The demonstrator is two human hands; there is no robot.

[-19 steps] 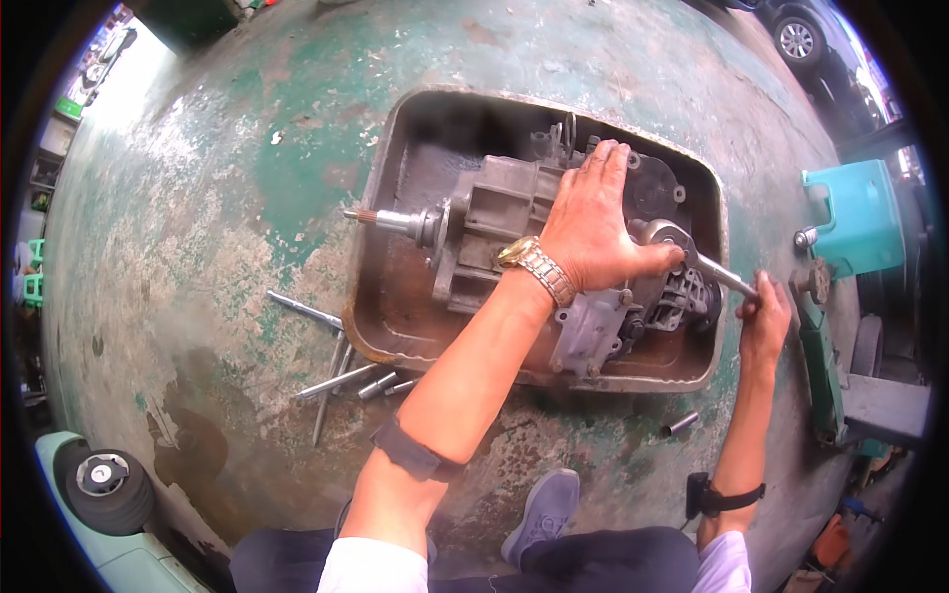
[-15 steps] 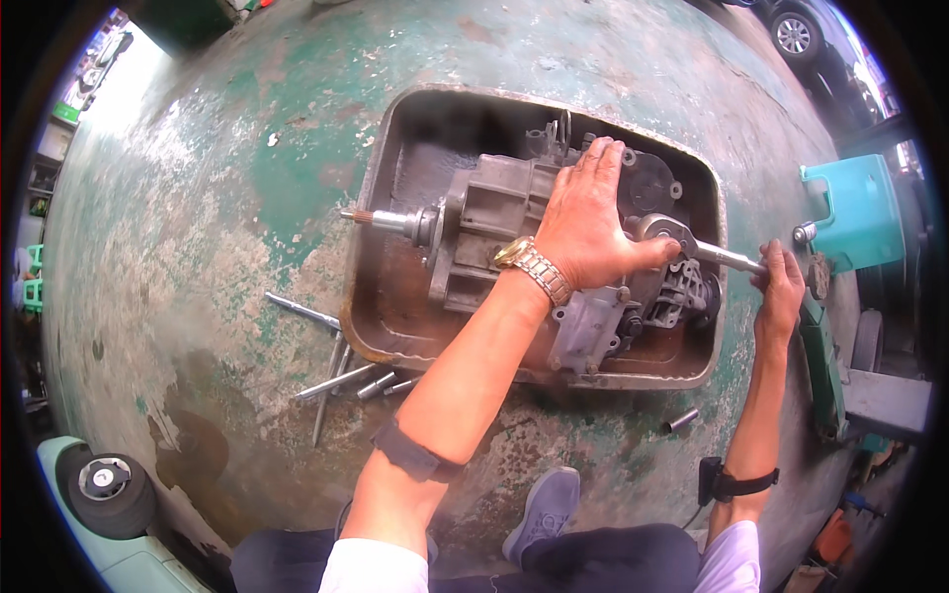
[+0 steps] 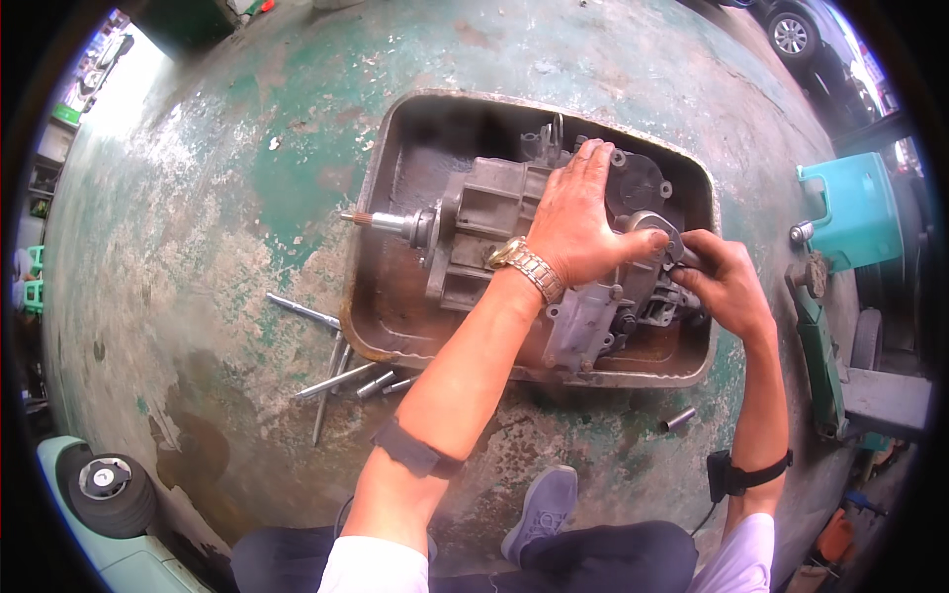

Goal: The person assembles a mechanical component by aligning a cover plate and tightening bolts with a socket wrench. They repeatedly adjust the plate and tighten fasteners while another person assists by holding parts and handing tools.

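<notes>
A grey metal gearbox (image 3: 494, 198) lies in a rusty metal tray (image 3: 368, 321), its splined shaft (image 3: 381, 219) sticking out over the left rim. My left hand (image 3: 578, 222) rests on the casing, fingers stretched out flat, the thumb pressed on the round head of a ratchet wrench (image 3: 647, 223). Just right of that head, my right hand (image 3: 730, 282) has its fingers closed on the wrench; most of the handle is hidden by the hand. Whatever the wrench sits on is out of sight beneath its head.
Several metal bars and sockets (image 3: 336, 381) lie on the worn green floor left of my feet. A single socket (image 3: 678, 419) lies in front of the tray. To the right stand a turquoise plastic container (image 3: 865, 212) and a green metal stand (image 3: 820, 361). A wheel (image 3: 104, 481) is at lower left.
My right hand has moved left, from the end of the wrench handle to close beside its head. The left hand keeps its hold-down place, with its thumb on the head.
</notes>
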